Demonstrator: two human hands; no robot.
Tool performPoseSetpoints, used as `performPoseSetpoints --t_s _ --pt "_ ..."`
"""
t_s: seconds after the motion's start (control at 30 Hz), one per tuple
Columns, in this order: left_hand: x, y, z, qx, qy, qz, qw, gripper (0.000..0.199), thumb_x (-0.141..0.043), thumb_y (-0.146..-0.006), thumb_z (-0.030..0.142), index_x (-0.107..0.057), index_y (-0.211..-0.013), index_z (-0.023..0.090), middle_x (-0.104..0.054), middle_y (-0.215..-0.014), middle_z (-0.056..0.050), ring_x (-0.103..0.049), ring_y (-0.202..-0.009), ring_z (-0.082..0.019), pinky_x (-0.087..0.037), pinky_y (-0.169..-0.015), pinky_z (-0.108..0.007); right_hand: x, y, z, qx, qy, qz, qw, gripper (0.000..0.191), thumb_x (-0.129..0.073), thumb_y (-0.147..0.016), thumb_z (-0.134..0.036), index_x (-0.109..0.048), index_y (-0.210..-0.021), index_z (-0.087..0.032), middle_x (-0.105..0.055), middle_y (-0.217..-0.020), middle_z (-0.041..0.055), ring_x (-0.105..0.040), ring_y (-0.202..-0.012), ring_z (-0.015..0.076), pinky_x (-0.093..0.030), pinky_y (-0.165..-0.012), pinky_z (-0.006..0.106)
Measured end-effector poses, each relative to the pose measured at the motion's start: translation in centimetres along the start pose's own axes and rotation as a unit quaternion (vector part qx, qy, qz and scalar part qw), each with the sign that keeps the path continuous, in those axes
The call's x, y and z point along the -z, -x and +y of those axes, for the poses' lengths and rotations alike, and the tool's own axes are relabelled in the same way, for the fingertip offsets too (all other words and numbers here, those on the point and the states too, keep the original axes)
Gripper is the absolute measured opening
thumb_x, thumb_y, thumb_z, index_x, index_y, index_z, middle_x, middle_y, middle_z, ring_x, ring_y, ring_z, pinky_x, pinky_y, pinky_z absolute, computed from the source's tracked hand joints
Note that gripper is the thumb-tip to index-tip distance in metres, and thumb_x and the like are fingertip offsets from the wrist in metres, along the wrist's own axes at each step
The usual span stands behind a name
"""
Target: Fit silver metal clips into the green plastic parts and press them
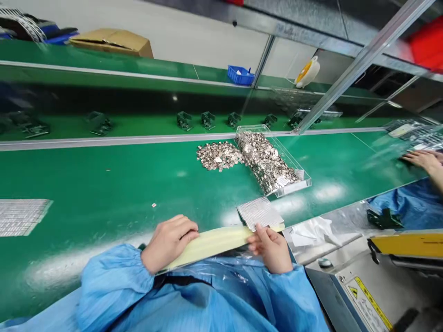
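**Hold it flat, line the edges up**

Well left of the left fingers lies a striped pale panel. A small loose piece sits just beyond those fingers, best kept off the work. The left hand curls over the left part of the pale yellow strip; whether it truly grips, I cannot tell. The strip spans between both sets of fingers, so an even, light pull should hold it flat without creasing. A ribbed sheet lies just beyond the right fingers, meeting the strip. The right hand closes about the strip near its right end, thumb at the sheet's near edge; whether it pinches the sheet too is unclear. Parallel edges look wise.
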State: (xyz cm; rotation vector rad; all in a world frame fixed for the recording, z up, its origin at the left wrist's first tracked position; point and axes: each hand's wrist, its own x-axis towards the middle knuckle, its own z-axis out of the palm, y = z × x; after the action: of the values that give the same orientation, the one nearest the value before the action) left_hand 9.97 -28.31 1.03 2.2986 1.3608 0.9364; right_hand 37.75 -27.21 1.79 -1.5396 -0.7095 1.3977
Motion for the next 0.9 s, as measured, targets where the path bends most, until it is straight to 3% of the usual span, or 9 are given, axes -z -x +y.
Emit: performPoseSetpoints --t_s 0.1,0.17,0.27,0.33,0.47,0.6,0.73,0.9 --pt "-0.2 -0.4 0.6 0.025 0.051 -0.013 0.998 0.015 -0.054 -0.092 0.019 -0.065 -0.081 0.018 -0.067 -0.073 -0.001 -0.060 -0.070 -0.014 -0.044 -0.065 -0.024 0.8 -0.2 0.0 0.023 0.086 0.014 0.996 0.057 -0.075 -0.064 -0.068 -0.062 -0.066 -0.013 -0.065 -0.051 0.0059 -0.054 -0.038 0.0101 -0.038 -0.034 0.016" --pt "-0.4 -0.6 1.2 0.088 0.113 -0.022 0.989 0.017 -0.054 -0.091 0.020 -0.066 -0.080 0.018 -0.068 -0.073 -0.001 -0.061 -0.069 -0.013 -0.045 -0.064 -0.023 0.6 0.6 0.1 0.064 0.122 0.014 0.990 0.053 -0.072 -0.069 -0.066 -0.064 -0.068 -0.014 -0.066 -0.054 0.0059 -0.054 -0.041 0.0108 -0.040 -0.037 0.018" --pt "-1.0 -1.2 2.2 0.231 0.243 -0.028 0.942 0.014 -0.058 -0.087 0.025 -0.069 -0.083 0.018 -0.070 -0.075 -0.002 -0.063 -0.069 -0.013 -0.046 -0.062 -0.022 -1.2 2.3 0.2 0.134 0.141 -0.051 0.980 0.044 -0.071 -0.076 -0.059 -0.070 -0.079 -0.015 -0.068 -0.063 0.0061 -0.058 -0.050 0.0139 -0.049 -0.048 0.023" --pt "-1.5 -1.7 2.8 0.291 0.322 -0.023 0.901 0.014 -0.060 -0.084 0.028 -0.068 -0.083 0.016 -0.069 -0.074 -0.002 -0.063 -0.069 -0.014 -0.047 -0.062 -0.022 -3.0 3.2 0.4 0.166 0.145 -0.114 0.969 0.037 -0.069 -0.080 -0.052 -0.072 -0.092 -0.016 -0.069 -0.070 0.0063 -0.063 -0.060 0.0168 -0.053 -0.056 0.026" --pt "-2.1 -2.5 3.3 0.322 0.420 0.007 0.849 0.018 -0.064 -0.080 0.032 -0.065 -0.081 0.014 -0.066 -0.067 -0.001 -0.061 -0.064 -0.012 -0.050 -0.062 -0.023 -6.4 3.4 1.0 0.236 0.155 -0.184 0.942 0.027 -0.060 -0.090 -0.037 -0.070 -0.108 -0.020 -0.068 -0.089 0.0077 -0.066 -0.077 0.0188 -0.055 -0.063 0.027" --pt "-1.7 -3.0 3.3 0.354 0.462 0.040 0.812 0.024 -0.069 -0.076 0.036 -0.065 -0.083 0.014 -0.068 -0.069 -0.002 -0.062 -0.062 -0.012 -0.053 -0.064 -0.023 -7.9 2.8 1.5 0.263 0.157 -0.198 0.931 0.023 -0.056 -0.091 -0.029 -0.069 -0.109 -0.022 -0.066 -0.091 0.0066 -0.065 -0.081 0.0184 -0.054 -0.066 0.028" --pt "-1.6 -2.8 3.4 0.362 0.459 0.052 0.810 0.023 -0.068 -0.077 0.035 -0.067 -0.086 0.014 -0.069 -0.073 -0.002 -0.063 -0.064 -0.010 -0.055 -0.065 -0.021 -8.4 2.6 1.8 0.259 0.158 -0.172 0.937 0.020 -0.058 -0.090 -0.027 -0.070 -0.103 -0.020 -0.065 -0.088 0.0061 -0.066 -0.079 0.0183 -0.054 -0.065 0.028" --pt "-2.2 -2.4 3.7 0.353 0.421 0.056 0.834 0.022 -0.063 -0.080 0.034 -0.066 -0.088 0.014 -0.070 -0.077 -0.003 -0.067 -0.069 -0.012 -0.058 -0.067 -0.022 -9.1 2.5 2.3 0.237 0.153 -0.135 0.950 0.019 -0.061 -0.087 -0.031 -0.071 -0.095 -0.018 -0.066 -0.082 0.0064 -0.065 -0.072 0.0181 -0.054 -0.064 0.030"
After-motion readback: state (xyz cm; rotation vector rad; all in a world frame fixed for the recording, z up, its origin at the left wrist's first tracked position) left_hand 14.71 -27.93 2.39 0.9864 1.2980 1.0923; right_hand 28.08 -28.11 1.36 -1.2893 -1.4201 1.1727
